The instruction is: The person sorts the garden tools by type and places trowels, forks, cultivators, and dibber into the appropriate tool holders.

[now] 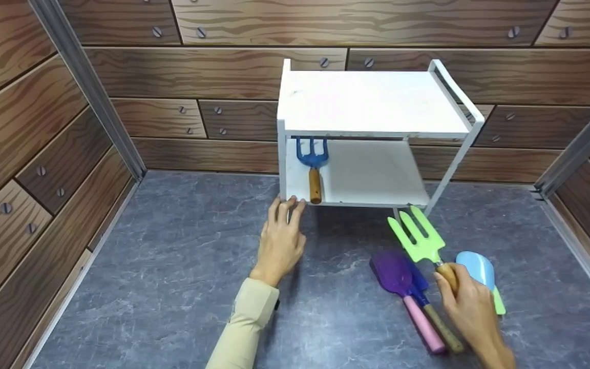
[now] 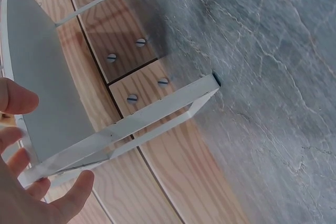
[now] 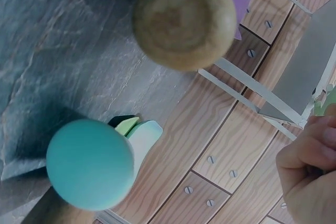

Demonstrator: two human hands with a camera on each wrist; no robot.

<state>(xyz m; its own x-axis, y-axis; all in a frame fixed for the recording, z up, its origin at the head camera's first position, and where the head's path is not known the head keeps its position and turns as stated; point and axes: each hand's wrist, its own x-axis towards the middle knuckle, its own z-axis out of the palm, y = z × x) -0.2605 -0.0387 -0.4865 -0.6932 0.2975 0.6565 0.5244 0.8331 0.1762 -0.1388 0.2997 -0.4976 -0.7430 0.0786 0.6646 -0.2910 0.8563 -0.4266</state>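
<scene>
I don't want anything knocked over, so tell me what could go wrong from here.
The blue fork lies with its handle end at the lower shelf's front edge, close to the left hand; a nudge might drop it.

The green fork, held by the right hand, points its tines toward the rack and could catch on it.

The purple trowel overlaps the dark blue trowel, so lifting the lower one may shift both.
</scene>
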